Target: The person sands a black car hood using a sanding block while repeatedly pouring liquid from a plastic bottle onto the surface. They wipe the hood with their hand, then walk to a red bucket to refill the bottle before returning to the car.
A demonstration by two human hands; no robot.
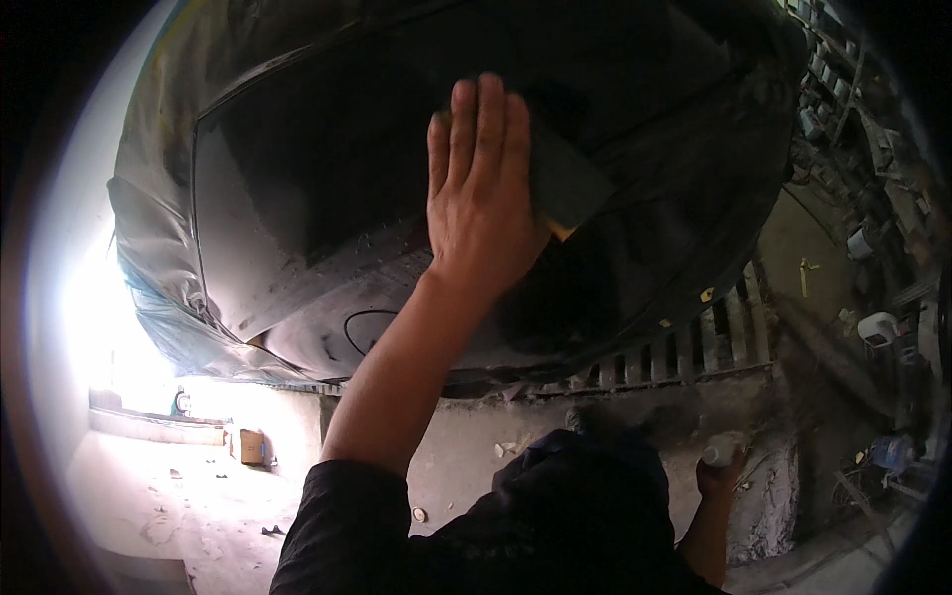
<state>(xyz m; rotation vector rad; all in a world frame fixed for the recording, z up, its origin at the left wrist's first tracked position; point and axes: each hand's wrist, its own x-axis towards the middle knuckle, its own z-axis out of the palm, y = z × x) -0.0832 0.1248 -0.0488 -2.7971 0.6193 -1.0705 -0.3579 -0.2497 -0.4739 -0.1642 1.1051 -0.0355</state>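
Note:
My left hand [481,193] presses flat on a sanding block, its fingers together and stretched away from me. The block's dark grey sheet [570,183] sticks out to the right of the hand, with a yellowish edge at its lower corner. Under it lies a glossy black car body panel [297,178], with a round outline near my forearm and wet-looking specks beside the wrist. Low on the right, beside my body, my right hand [711,478] is closed around a small white plastic container [722,451]. The fingers behind that container are partly hidden.
Plastic sheeting [149,228] covers the car's left side. A slatted grate [684,352] runs below the car. Cluttered shelving [873,149], a white jug [878,329] and a bluish bottle [892,454] stand at right. A cardboard box [248,446] sits on the bright floor at left.

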